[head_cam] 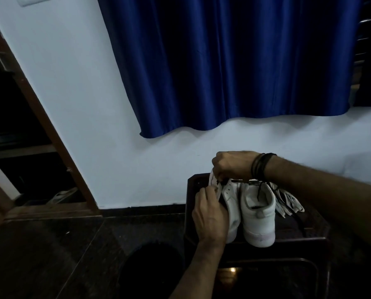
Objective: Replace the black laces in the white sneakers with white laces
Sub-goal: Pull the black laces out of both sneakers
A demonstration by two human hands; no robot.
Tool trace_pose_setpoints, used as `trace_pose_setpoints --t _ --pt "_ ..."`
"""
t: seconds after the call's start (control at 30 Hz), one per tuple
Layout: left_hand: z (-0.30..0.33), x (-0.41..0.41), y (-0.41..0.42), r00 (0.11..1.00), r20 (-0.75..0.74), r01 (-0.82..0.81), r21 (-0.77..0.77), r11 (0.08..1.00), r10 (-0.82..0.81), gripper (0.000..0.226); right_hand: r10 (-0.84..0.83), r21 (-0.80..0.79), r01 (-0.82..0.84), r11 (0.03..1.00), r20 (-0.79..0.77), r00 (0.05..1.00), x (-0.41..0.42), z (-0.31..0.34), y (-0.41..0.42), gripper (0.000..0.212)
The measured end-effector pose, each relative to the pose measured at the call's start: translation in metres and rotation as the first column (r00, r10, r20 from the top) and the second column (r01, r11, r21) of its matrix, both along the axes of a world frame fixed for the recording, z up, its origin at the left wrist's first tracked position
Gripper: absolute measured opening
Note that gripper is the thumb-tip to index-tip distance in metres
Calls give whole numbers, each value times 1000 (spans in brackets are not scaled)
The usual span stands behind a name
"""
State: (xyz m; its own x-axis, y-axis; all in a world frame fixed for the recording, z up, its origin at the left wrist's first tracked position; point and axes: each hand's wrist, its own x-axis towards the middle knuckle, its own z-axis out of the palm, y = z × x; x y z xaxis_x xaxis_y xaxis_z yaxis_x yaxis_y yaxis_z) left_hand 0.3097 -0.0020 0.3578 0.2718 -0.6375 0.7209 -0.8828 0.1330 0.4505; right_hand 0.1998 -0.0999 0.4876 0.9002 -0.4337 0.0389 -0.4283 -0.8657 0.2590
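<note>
Your left hand (210, 214) grips the left sneaker (230, 203) on the dark surface (299, 227) while your right hand (232, 165) pinches its black lace (222, 181).

- Two sneakers stand side by side, touching, on the desk (309, 236), heels toward the camera.
- Left sneaker (231, 203): left hand (210, 214) on its left side, right hand (232, 164) above its far end.
- Right sneaker (259, 214): spare laces (288, 201) just right of it.
- Curtain (234, 61) hangs on the wall behind the desk.
- Doorway (18, 126) at far left.
</note>
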Motion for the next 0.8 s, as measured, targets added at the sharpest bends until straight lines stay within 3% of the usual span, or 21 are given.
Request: trace_pose_setpoints --t 0.07,0.17,0.33,0.43,0.5,0.57,0.63,0.8 --pt "-2 1 -1 997 83 8 -26 1000 -6 13 50 -44 -49 998 37 998 1 -3 -2 16" --pt "-1 3 0 986 164 30 -49 998 -21 29 96 -121 -84 989 98 991 10 -13 2 15" --pt "1 5 -1 977 207 63 -77 995 -46 36 -83 -105 102 989 172 982 18 -28 5 16" --pt "1 5 -2 975 215 70 -65 995 -54 29 -73 -91 94 991 207 976 17 -36 7 12" --pt "0 5 -3 977 207 74 -65 995 -59 28 -23 -8 26 1000 300 954 20 -33 6 10" --pt "0 4 -3 982 174 79 -65 995 -66 27 -57 122 0 993 466 883 31 -22 13 13" --pt "0 3 -4 988 140 76 -50 996 -68 23 -93 150 6 989 574 813 48 -8 19 11" --pt "-6 4 -8 998 -65 9 0 1000 -9 15 -369 395 156 905 548 751 52 15 22 9"
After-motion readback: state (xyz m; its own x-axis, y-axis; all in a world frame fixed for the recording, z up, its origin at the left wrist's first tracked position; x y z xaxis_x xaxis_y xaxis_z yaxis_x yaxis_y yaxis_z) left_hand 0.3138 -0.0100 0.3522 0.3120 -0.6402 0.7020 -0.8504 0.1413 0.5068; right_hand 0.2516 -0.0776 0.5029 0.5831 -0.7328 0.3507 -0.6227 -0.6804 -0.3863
